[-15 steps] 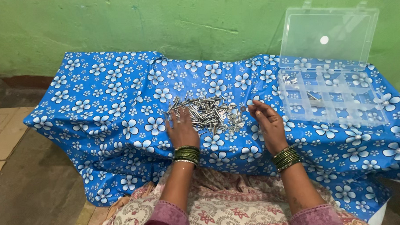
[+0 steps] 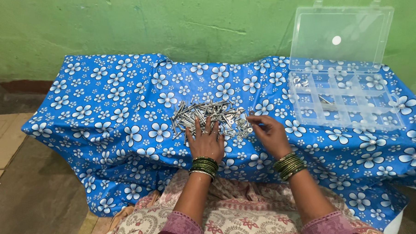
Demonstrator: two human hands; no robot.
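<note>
Your right hand [image 2: 268, 131] has its fingertips pinched narrow at the right edge of the pile of screws and bolts [image 2: 211, 115] in mid-frame; whether they hold a piece I cannot tell, so lift one clear before moving. Your left hand [image 2: 207, 139] lies flat and spread on the pile's near side. The clear compartment box [image 2: 344, 104] sits open at upper right on the flowered blue desk cover [image 2: 111, 104], nothing between.

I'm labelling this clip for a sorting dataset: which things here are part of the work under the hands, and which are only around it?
In the work:
- pile of metal screws and bolts, under the left hand
- right hand, its fingers at the pile's right edge
- clear compartment box, lid open

Only around:
- blue flowered cloth
- green wall
- green bangles
</note>
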